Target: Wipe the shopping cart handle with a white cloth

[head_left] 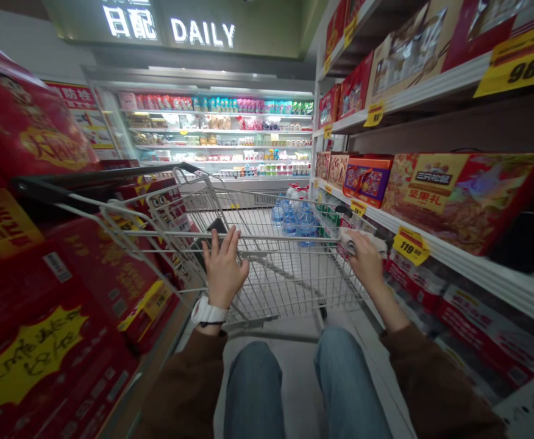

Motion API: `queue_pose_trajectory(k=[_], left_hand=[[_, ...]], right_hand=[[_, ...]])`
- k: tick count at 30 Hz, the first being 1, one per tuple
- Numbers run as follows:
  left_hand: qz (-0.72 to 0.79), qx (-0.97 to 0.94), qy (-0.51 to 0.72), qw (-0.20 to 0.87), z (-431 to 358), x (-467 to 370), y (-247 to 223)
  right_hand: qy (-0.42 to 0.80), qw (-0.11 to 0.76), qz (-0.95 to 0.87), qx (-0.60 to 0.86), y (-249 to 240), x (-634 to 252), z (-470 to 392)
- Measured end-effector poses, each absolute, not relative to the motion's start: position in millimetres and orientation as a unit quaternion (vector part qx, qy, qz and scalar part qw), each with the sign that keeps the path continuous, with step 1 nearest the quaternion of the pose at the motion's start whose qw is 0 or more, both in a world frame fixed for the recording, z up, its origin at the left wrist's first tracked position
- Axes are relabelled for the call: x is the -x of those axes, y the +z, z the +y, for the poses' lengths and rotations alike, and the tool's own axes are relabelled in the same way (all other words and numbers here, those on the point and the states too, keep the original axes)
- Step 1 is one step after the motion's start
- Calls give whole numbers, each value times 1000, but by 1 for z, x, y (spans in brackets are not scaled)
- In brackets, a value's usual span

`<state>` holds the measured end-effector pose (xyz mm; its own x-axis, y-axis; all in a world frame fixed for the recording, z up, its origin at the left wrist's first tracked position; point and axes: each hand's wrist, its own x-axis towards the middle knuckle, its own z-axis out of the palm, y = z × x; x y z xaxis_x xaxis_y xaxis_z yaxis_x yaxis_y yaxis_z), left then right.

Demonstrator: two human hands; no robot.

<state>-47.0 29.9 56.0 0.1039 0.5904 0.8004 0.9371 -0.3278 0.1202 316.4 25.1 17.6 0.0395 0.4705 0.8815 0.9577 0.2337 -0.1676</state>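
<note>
A metal wire shopping cart [289,292] stands sideways in front of my knees, its dark handle at the left. My left hand [224,265] has its fingers stretched over the cart's near top rail. At the right end of the rail, my right hand [366,259] is closed around a crumpled white cloth [379,245], pressing it against the cart's corner. Some of the cloth is hidden under the fingers. A dark flat object [217,228] shows behind my left hand; its kind is unclear.
Red gift boxes [97,262] are stacked close on the left. Shelves [459,225] with boxed goods and yellow price tags line the right. Large water bottles [297,216] stand on the floor beyond the cart. A lit refrigerated display [221,137] spans the back.
</note>
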Motion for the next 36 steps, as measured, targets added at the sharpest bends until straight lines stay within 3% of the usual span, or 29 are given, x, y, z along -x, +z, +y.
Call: queue_pose_trajectory(k=[6, 16, 29, 36], left_hand=[[-539, 708, -391, 234, 28, 47, 58], [-547, 705, -397, 213, 30, 38, 55], [-551, 708, -386, 214, 30, 24, 56], [-591, 646, -408, 259, 23, 87, 68]], right_hand=[[-241, 429, -726, 481, 32, -266, 28], [-265, 465, -607, 587, 14, -370, 29], [-221, 464, -714, 475, 40, -224, 46], [-240, 451, -700, 499, 37, -292, 46]])
